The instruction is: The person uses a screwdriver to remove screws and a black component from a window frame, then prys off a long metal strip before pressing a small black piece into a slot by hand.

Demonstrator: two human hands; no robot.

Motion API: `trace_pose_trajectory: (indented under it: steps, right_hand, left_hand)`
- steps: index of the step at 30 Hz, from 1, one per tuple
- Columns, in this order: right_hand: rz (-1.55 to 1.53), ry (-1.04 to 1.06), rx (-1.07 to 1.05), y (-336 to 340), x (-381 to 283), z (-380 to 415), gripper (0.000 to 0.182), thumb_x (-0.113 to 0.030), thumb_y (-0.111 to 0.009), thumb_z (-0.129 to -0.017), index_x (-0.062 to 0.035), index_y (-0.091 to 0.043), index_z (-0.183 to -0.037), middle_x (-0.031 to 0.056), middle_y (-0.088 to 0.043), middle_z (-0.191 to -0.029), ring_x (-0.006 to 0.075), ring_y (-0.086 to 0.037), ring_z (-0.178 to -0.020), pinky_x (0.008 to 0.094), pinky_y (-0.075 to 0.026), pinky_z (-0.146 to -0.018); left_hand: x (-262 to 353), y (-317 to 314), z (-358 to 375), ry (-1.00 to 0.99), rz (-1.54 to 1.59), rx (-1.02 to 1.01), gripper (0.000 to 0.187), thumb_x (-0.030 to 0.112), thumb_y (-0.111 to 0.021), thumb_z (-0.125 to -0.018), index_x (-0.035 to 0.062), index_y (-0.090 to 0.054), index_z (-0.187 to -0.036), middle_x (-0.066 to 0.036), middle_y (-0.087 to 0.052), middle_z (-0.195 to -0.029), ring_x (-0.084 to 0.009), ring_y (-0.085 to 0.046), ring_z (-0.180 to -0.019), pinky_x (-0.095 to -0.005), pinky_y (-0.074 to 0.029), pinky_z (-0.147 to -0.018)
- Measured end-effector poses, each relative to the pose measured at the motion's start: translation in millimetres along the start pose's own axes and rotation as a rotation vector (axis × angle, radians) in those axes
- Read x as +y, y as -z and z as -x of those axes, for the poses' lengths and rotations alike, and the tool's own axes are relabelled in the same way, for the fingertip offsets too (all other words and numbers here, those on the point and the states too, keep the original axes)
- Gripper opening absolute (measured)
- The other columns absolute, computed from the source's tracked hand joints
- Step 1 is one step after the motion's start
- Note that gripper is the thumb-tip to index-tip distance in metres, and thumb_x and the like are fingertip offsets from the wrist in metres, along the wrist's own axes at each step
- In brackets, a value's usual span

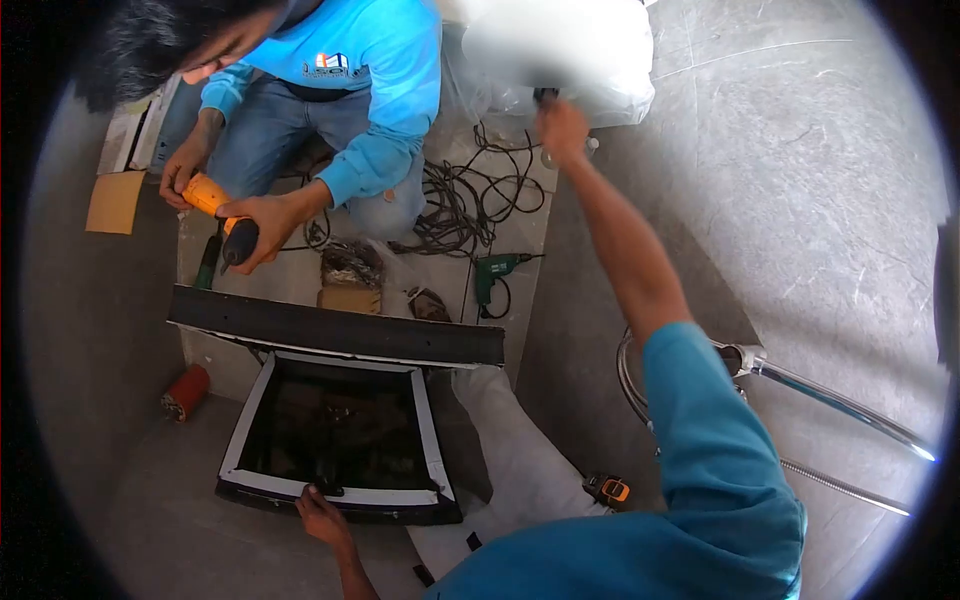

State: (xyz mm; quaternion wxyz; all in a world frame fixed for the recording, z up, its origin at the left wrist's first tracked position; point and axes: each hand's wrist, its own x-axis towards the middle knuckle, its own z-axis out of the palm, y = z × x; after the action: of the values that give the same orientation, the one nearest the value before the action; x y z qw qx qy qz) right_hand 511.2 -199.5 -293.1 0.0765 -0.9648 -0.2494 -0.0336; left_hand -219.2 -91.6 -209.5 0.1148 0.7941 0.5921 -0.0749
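L hand [322,516] grips frame [340,496] edge to steady it; R hand [563,130] up at blurred white thing [560,45], grip can't tell; co-worker holds grinder [222,215].

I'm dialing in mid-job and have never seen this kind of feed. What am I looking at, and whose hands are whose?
There is one view, from a camera on the wearer's head, looking down at a floor. The wearer's left hand grips the near edge of a black-and-white frame. Their right hand reaches up to a blurred white object, holding something dark that is too small to identify. Opposite, a co-worker's hands hold an orange power tool. A tangle of cables and a green drill lie on the floor.
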Motion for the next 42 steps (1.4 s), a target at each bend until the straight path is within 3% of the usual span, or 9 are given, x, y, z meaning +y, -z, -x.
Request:
trace_pose_trajectory:
  steps: [8, 10, 12, 14, 18, 22, 27, 32, 42]
  right_hand:
    - [0.074, -0.228, -0.059, 58, -7, -85, 0.048, -0.018, -0.054, -0.077, -0.0094, -0.049, -0.123, 0.017, -0.066, -0.095, 0.0342, -0.064, -0.086, 0.0431, -0.05, -0.076]
    - [-0.062, -0.217, -0.33, 82, -33, -36, 0.052, -0.02, -0.063, -0.075, -0.0059, -0.051, -0.123, 0.0202, -0.062, -0.108, 0.0326, -0.061, -0.099, 0.0419, -0.049, -0.082]
    - [-0.258, -0.16, -0.507, 71, -17, 9, 0.061, -0.026, -0.07, -0.073, -0.0018, -0.05, -0.125, 0.0226, -0.059, -0.113, 0.0297, -0.063, -0.091, 0.0402, -0.052, -0.075]
    - [-0.618, -0.307, -0.701, 133, -75, 76, 0.055, -0.022, -0.073, -0.074, -0.0008, -0.051, -0.12, 0.0166, -0.06, -0.094, 0.0156, -0.057, -0.063, 0.0323, -0.045, -0.049]
    - [-0.977, -0.198, -0.863, 200, -157, 196, 0.04, -0.015, -0.07, -0.076, -0.0014, -0.058, -0.112, 0.0071, -0.062, -0.078, 0.0136, -0.056, -0.059, 0.0286, -0.046, -0.055]
    - [-1.22, -0.303, -0.835, 160, -224, 284, 0.03, -0.021, -0.064, -0.085, -0.0008, -0.061, -0.106, 0.0035, -0.059, -0.075, 0.0108, -0.056, -0.064, 0.0263, -0.043, -0.058]
    - [-1.339, -0.495, -0.792, 95, -285, 354, 0.029, -0.024, -0.06, -0.089, 0.0013, -0.062, -0.102, 0.0025, -0.059, -0.076, 0.0093, -0.056, -0.065, 0.0244, -0.042, -0.057]
    - [-1.412, -0.403, -0.72, 72, -326, 352, 0.027, -0.02, -0.061, -0.088, 0.0031, -0.061, -0.102, 0.0037, -0.058, -0.072, 0.0113, -0.058, -0.061, 0.024, -0.044, -0.054]
    - [-1.548, -0.541, -0.786, 56, -348, 351, 0.026, -0.017, -0.062, -0.087, 0.005, -0.06, -0.101, 0.0048, -0.057, -0.069, 0.0142, -0.057, -0.052, 0.0266, -0.044, -0.048]
  left_hand:
    - [12, 0, -5, 0.037, 0.034, 0.002, 0.026, 0.024, -0.049, -0.094, 0.003, -0.063, -0.095, -0.015, -0.059, -0.086, -0.0335, -0.06, -0.078, -0.0422, -0.046, -0.065]
    - [9, 4, -3, 0.023, 0.144, 0.017, 0.023, 0.023, -0.051, -0.093, 0.0035, -0.064, -0.096, -0.015, -0.061, -0.088, -0.0331, -0.06, -0.08, -0.0407, -0.047, -0.068]
    - [17, 15, -8, 0.052, 0.079, -0.053, 0.021, 0.022, -0.053, -0.091, 0.005, -0.065, -0.096, -0.013, -0.062, -0.089, -0.0318, -0.061, -0.08, -0.0385, -0.048, -0.069]
    - [13, 14, -7, 0.043, 0.1, -0.016, 0.019, 0.021, -0.055, -0.09, 0.0059, -0.065, -0.096, -0.013, -0.062, -0.087, -0.0319, -0.061, -0.076, -0.0387, -0.048, -0.066]
    - [10, 8, -11, 0.025, 0.192, -0.058, 0.019, 0.019, -0.055, -0.089, 0.0058, -0.065, -0.098, -0.015, -0.062, -0.09, -0.0336, -0.061, -0.078, -0.0391, -0.049, -0.066]
    - [22, 16, -36, -0.116, 0.281, -0.091, 0.024, 0.024, -0.052, -0.09, 0.0062, -0.064, -0.103, -0.017, -0.062, -0.094, -0.0361, -0.06, -0.083, -0.0427, -0.047, -0.073]
    - [5, 18, -70, -0.191, 0.49, -0.447, 0.022, 0.021, -0.056, -0.087, 0.0044, -0.066, -0.098, -0.017, -0.062, -0.09, -0.036, -0.059, -0.085, -0.0416, -0.045, -0.075]
    - [4, 8, -102, -0.273, 0.511, -0.78, 0.02, 0.02, -0.063, -0.083, 0.0065, -0.068, -0.097, -0.016, -0.061, -0.087, -0.0305, -0.059, -0.079, -0.0381, -0.045, -0.074]
    - [16, 20, -105, -0.425, 0.419, -0.907, 0.024, 0.03, -0.069, -0.078, 0.0105, -0.071, -0.092, -0.009, -0.054, -0.08, -0.0247, -0.05, -0.086, -0.0382, -0.041, -0.079]
